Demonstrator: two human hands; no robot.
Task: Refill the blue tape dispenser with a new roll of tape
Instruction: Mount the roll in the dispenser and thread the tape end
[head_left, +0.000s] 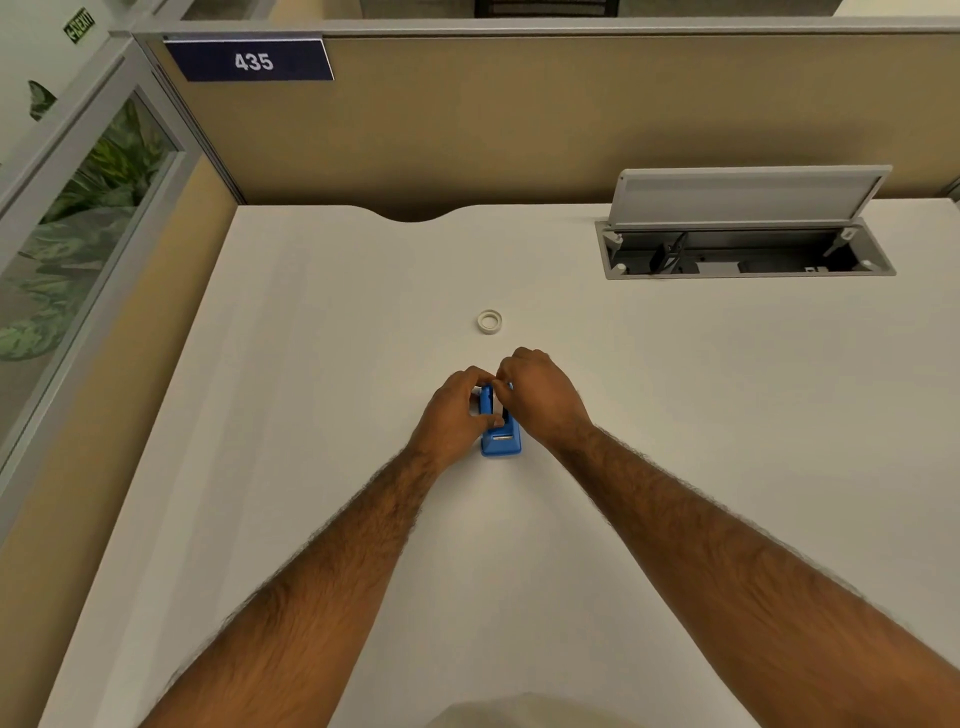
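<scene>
A small blue tape dispenser (500, 436) stands on the white desk (311, 364), its cutter end toward me. My left hand (454, 413) grips its left side. From the right, my right hand (540, 397) reaches over the dispenser's top, fingertips pinched at its upper part; what they pinch is hidden. A whitish roll of tape (489, 321) lies flat on the desk a short way beyond both hands, untouched.
An open cable hatch (743, 249) with its lid raised is set into the desk at the back right. Tan cubicle walls (467, 130) close the back and left. A cutout notch sits in the desk's far edge.
</scene>
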